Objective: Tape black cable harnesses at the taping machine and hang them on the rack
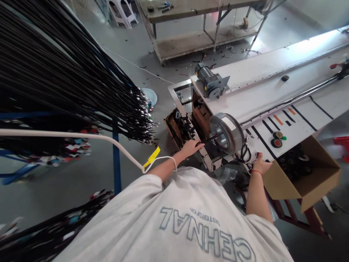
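Observation:
My left hand [191, 148] is closed at the left side of a round metal drum [233, 134]. A black cable [214, 138] runs from the drum's hollow middle to its fingers, which pinch it. My right hand [261, 166] is at the near edge of the white bench [253, 98], with one finger at a red button [257, 154] and the others apart, holding nothing. Black-handled scissors [245, 153] hang between the drum and this hand. Two tape rolls [277, 142] lie on the bench past it.
A grey motor [205, 77] is mounted behind the drum. An open cardboard box [313, 174] with dark rolls stands at the right. Long black cable bundles [68, 72] hang at the left by a blue post [116, 163]. A worktable [188, 47] stands behind.

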Demonstrator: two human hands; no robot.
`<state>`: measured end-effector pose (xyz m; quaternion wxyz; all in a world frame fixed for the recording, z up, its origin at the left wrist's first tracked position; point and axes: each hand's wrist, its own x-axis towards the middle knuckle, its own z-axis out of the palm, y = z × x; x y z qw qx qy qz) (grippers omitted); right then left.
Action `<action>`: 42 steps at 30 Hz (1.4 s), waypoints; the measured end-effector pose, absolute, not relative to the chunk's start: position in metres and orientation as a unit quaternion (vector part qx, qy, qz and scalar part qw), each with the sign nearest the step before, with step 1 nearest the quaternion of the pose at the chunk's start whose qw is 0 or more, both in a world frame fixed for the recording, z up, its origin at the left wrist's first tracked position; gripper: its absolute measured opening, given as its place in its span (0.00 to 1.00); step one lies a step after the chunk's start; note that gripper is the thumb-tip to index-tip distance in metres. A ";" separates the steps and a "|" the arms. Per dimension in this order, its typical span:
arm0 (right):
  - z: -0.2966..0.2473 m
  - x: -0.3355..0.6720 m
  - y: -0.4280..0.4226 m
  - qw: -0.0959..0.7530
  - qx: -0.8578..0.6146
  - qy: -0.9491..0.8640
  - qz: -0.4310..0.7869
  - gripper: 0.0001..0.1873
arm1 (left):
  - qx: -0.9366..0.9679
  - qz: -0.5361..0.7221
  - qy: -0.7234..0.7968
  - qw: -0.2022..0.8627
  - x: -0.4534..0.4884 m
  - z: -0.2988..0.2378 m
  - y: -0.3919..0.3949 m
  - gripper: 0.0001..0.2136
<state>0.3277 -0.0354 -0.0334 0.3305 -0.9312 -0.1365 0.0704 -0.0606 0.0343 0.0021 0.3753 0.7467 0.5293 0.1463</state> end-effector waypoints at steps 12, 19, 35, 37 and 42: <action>-0.040 0.332 -0.036 0.328 -0.928 -0.170 0.048 0.34 | 0.551 0.249 0.397 0.690 -0.066 -0.002 0.026 0.32; -0.039 0.332 -0.036 0.331 -0.928 -0.165 0.050 0.35 | 0.480 0.261 0.402 0.735 -0.057 0.003 0.015 0.32; -0.043 0.337 -0.034 0.320 -0.935 -0.144 0.046 0.33 | 0.518 0.210 0.424 0.713 -0.082 -0.001 0.005 0.25; -0.042 0.336 -0.034 0.321 -0.935 -0.143 0.047 0.32 | 0.522 0.215 0.427 0.707 -0.071 0.000 0.009 0.25; -0.040 0.336 -0.033 0.299 -0.941 -0.147 0.065 0.32 | 0.565 0.221 0.438 0.663 -0.047 0.005 0.025 0.24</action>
